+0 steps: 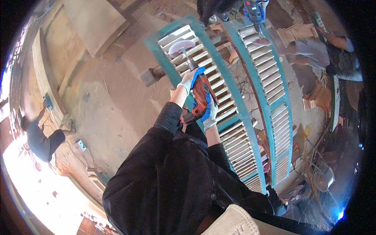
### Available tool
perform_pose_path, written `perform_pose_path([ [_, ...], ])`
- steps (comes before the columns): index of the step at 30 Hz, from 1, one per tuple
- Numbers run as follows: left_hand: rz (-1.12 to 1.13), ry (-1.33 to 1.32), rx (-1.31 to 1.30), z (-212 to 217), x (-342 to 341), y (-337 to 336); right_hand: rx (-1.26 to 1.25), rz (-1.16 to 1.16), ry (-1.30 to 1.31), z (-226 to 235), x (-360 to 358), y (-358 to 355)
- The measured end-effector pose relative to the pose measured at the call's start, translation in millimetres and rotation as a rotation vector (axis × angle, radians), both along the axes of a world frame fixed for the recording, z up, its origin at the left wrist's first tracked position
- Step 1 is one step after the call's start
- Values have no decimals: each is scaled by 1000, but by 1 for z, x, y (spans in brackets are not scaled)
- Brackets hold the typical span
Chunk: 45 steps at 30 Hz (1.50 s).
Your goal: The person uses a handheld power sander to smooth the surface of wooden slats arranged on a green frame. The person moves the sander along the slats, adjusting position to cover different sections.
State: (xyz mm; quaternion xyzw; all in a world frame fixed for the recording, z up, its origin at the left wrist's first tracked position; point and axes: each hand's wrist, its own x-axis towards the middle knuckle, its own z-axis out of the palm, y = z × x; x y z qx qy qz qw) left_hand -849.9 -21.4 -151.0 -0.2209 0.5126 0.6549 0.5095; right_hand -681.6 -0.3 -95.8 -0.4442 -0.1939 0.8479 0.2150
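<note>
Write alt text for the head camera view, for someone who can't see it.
Gloved left hand and right hand hold a red drill, its pale round disc over a green-framed louvered shutter. A second green shutter is to its right, with a blue power tool over one end. At far left is a person.

White-blue gloves [187, 80], black sleeves [169, 117]

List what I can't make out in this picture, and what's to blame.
In the head view:
Red drill: casing partly covered by the left hand and right hand.
What lies directly beneath the pale disc: hidden by it.
Near shutter: lower left side partly hidden by the dark clothing.
Dark-clothed person at top: cut off by the upper edge.
Teal tool at far left: too small to identify.
</note>
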Motion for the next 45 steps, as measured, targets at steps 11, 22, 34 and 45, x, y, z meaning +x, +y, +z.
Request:
perform_pose_path([
  [11, 166, -62, 121, -2, 3, 40, 24, 152, -79, 2, -1, 69],
  [22, 73, 23, -65, 49, -2, 32, 39, 104, 3, 4, -3, 47],
  [34, -109, 298, -187, 30, -17, 8, 75, 18, 87, 36, -20, 3],
  [45, -4, 142, -118, 15, 8, -24, 36, 7, -146, 16, 2, -30],
])
